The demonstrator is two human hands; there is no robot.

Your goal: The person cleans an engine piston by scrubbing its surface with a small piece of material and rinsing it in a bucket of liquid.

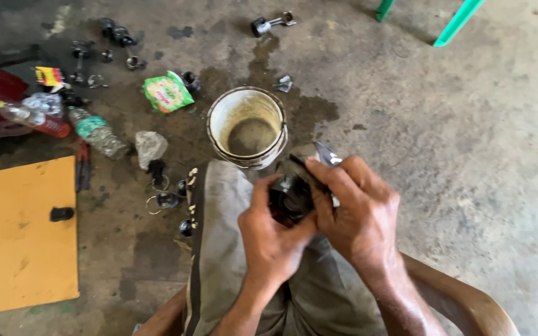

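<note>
Dark metal part (289, 200), small and greasy, is gripped over the lap between left hand (273, 239) and right hand (356, 214), fingers clenched around it, seemingly for steadying. Beyond stands a white bucket (219, 118); loose parts (163, 199) lie left on the floor (456, 137).

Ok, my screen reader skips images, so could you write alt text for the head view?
Both hands, left hand and right hand, grip a dark metal part above the person's lap. A dirty white bucket stands on the oil-stained concrete floor just beyond.

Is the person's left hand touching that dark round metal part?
Touching. The head view shows the left hand with its fingers wrapped around the dark metal part, while the right hand grips it from the other side.
</note>
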